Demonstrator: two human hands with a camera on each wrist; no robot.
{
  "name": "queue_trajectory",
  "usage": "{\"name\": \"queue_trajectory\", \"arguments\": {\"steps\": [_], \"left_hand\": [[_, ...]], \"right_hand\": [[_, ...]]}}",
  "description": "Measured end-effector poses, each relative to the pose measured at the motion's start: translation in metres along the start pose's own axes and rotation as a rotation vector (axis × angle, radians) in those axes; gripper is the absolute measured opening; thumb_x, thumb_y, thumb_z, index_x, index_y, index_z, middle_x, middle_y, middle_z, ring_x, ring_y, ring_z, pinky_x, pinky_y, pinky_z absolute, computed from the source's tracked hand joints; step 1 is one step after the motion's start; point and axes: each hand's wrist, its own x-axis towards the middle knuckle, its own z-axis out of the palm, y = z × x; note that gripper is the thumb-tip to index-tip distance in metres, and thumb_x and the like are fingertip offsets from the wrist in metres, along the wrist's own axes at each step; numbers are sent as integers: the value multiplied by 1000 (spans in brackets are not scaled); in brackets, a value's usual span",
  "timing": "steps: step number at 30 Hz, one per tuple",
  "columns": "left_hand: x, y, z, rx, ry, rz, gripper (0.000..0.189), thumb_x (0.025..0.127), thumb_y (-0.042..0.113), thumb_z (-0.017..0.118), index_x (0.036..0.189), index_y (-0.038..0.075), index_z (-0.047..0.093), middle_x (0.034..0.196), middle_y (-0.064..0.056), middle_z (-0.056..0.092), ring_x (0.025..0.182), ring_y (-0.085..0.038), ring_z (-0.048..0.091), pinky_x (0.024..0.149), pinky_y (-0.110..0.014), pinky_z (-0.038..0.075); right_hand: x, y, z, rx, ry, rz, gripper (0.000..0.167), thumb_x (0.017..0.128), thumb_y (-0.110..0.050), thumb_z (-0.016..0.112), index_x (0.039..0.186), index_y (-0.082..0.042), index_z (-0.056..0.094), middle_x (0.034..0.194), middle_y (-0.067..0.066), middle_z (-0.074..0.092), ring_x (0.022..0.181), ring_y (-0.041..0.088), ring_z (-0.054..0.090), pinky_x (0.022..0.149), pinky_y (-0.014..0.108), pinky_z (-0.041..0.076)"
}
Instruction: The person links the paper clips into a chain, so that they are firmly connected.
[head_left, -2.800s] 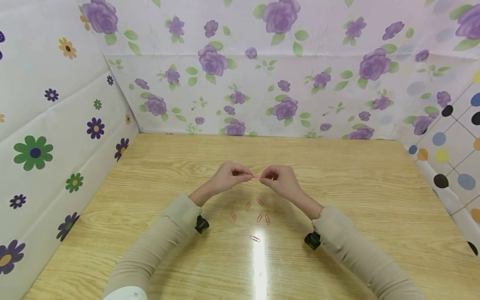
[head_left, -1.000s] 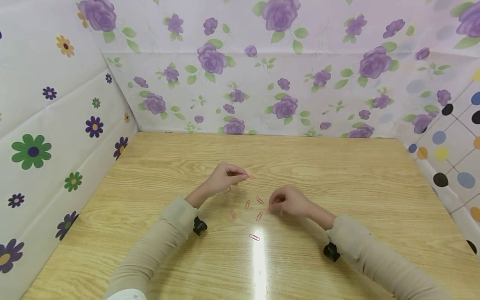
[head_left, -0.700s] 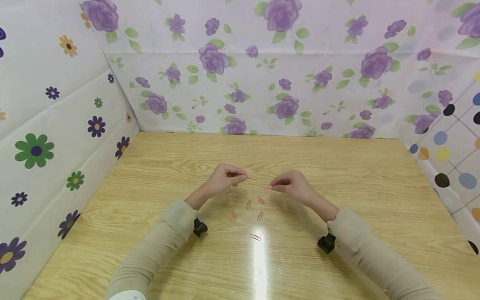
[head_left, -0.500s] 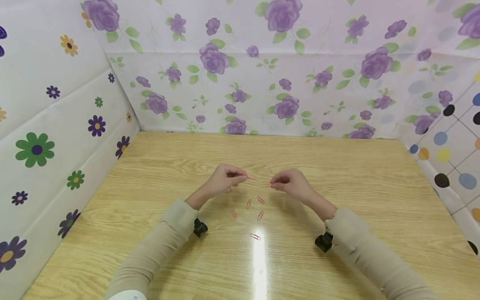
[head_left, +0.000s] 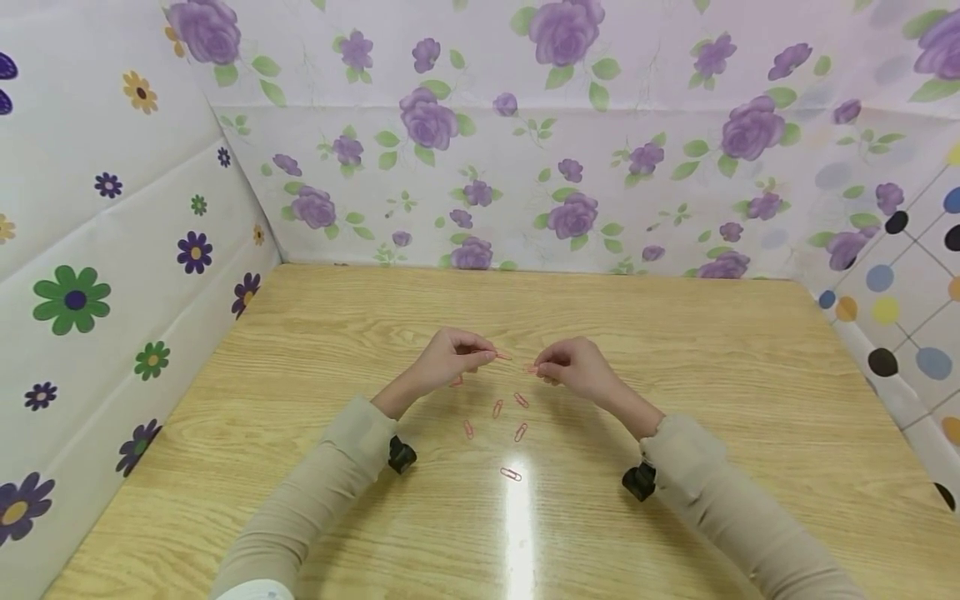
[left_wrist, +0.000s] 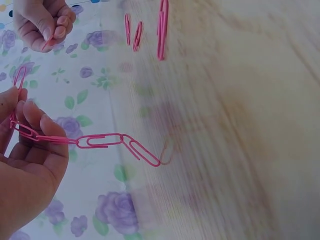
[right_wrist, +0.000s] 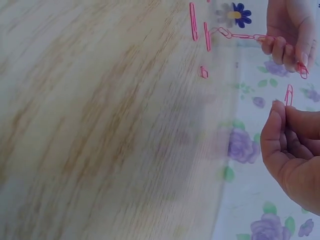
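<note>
paper clips [left_wrist: 161, 35]: pink | tabletop [head_left: 675, 350]: tan woodgrain | backdrop [head_left: 480, 150]: white, purple roses, green leaves | sleeves [head_left: 750, 508]: beige

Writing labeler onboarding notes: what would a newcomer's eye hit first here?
Likely the pink paperclip chain in the left hand, above mid-table, facing a single clip pinched by the right hand. Then five loose clips on the wooden table, lower in the head view, and the purple-rose backdrop behind it.
</note>
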Motion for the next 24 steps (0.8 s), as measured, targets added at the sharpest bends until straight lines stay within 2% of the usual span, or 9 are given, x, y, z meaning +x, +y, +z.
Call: {"name": "queue_trajectory", "arguments": {"steps": [2,5,7,10,13,16,19,24], "left_hand": [[2,-6,0,8,4,-2,20,89,6,58,99,-11,64,73,-9,60,48,-11,42,44,-24,36],[5,-15,1,38,19,2,20,89,10,60,98,-7,66,73,-9,61,48,-20,43,41,-23,34],[6,-17,2,72,33,13,20,88,11,61,96,-6,67,75,-6,63,54,-26,47,44,-22,36],[7,-19,3,96,47,15,19,88,12,61,96,-4,68,75,-11,63,57,-32,48,42,-23,35],[8,-20,4,106,48,8,20,88,13,61,96,-4,68,76,-18,61,54,-27,46,40,-23,33],[9,-21,5,118,52,-7,20,88,15,62,96,-2,69,74,-16,61,50,-18,44,39,-23,33],[11,-20,7,128,60,2,19,88,14,62,96,-2,69,77,-12,63,53,-17,48,44,-24,39],[13,-20,9,137,70,35,16,87,11,63,94,-2,69,86,-15,66,68,-27,57,57,-28,48]], "right_hand": [[1,-1,1,52,-3,17,13,89,0,55,92,10,63,81,23,64,72,32,62,65,42,52],[3,-2,2,154,-1,64,16,90,2,52,97,15,59,82,24,64,76,36,63,69,45,52],[5,-1,3,202,0,88,17,91,3,50,98,17,56,82,24,64,77,37,63,70,45,52],[9,-2,4,226,-3,116,17,92,2,48,98,17,54,78,20,65,75,34,64,70,45,52],[11,-4,5,245,-9,140,16,92,1,48,96,14,55,75,15,65,71,28,64,71,46,51],[13,-7,6,271,-16,153,16,91,0,47,96,13,56,73,13,64,68,23,63,71,45,51],[15,-10,7,291,-28,150,18,91,0,46,98,14,55,73,12,64,67,20,63,70,42,52],[16,-13,10,331,-41,152,21,92,-1,46,99,17,53,72,11,64,66,18,62,70,43,52]]}}
